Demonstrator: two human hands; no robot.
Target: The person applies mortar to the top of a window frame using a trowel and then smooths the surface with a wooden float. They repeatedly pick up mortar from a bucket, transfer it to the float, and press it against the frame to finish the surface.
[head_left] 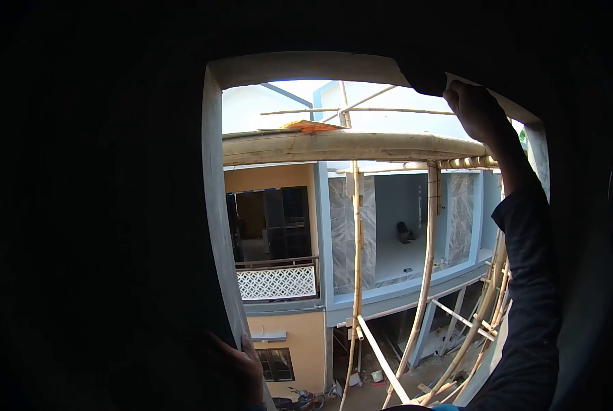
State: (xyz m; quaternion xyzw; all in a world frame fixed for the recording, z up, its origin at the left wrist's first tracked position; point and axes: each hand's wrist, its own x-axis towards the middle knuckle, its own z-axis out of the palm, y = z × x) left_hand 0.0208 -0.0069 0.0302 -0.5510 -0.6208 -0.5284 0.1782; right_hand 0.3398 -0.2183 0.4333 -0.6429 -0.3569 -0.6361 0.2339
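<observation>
A window opening with a pale frame stands in a dark wall. My right hand is raised to the top right of the opening, its fingers curled at the upper edge beside a dark, flat piece whose nature is hard to tell. What the fingers hold, if anything, is hidden. A dark sleeve covers my right arm. Low on the left side of the frame, my left hand rests against the edge, partly lost in shadow, with its thumb on the frame and the other fingers unclear.
Outside are bamboo scaffold poles, a thick horizontal beam across the opening and an orange sheet on it. Beyond stands a building with a white lattice balcony. A motorcycle stands on the ground far below.
</observation>
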